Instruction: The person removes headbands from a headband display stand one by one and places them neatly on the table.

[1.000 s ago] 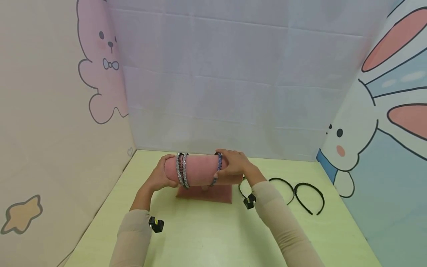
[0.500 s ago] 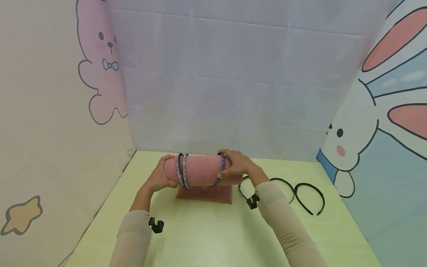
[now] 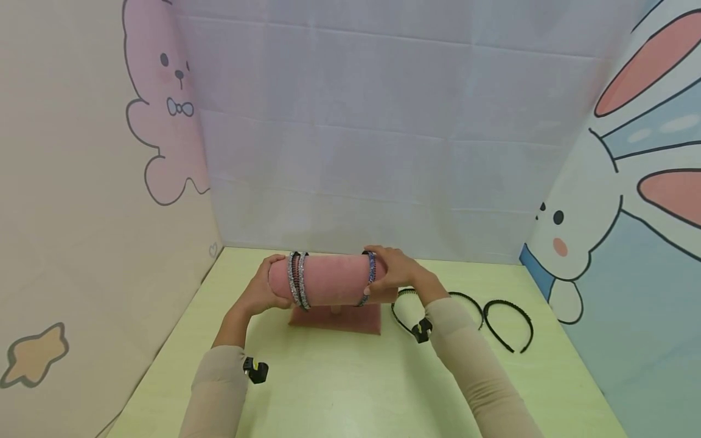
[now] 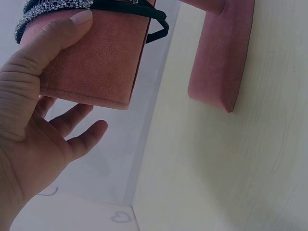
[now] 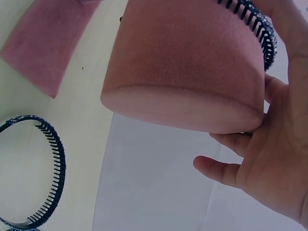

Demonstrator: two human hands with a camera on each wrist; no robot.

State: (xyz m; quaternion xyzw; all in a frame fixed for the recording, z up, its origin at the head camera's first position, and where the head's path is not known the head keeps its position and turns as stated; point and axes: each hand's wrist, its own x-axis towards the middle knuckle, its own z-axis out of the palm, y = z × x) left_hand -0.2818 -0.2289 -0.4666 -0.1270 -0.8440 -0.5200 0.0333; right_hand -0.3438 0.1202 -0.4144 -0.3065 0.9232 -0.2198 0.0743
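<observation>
A pink velvet headband display stand has a horizontal roll (image 3: 336,280) above a flat pink base (image 3: 339,321). Two silver rhinestone headbands (image 3: 302,280) sit round the roll near its left end. My left hand (image 3: 259,293) grips that end, its thumb (image 4: 81,18) on the velvet beside the silver bands in the left wrist view. Toward the right end, a blue glittery headband (image 3: 372,267) straddles the roll. My right hand (image 3: 398,269) holds this band, fingers at the top and thumb in front. Its comb teeth show in the right wrist view, where the roll's end (image 5: 183,108) is bare.
Several dark headbands lie on the pale yellow table (image 3: 339,389) at the right, among them one at far right (image 3: 530,322) and one partly behind the right arm (image 3: 394,313). A grey-white backdrop (image 3: 339,152) rises behind the stand, with cartoon-printed panels at both sides.
My right hand and the blue headband have shifted a little to the right along the roll. The left hand and the stand look nearly unchanged.
</observation>
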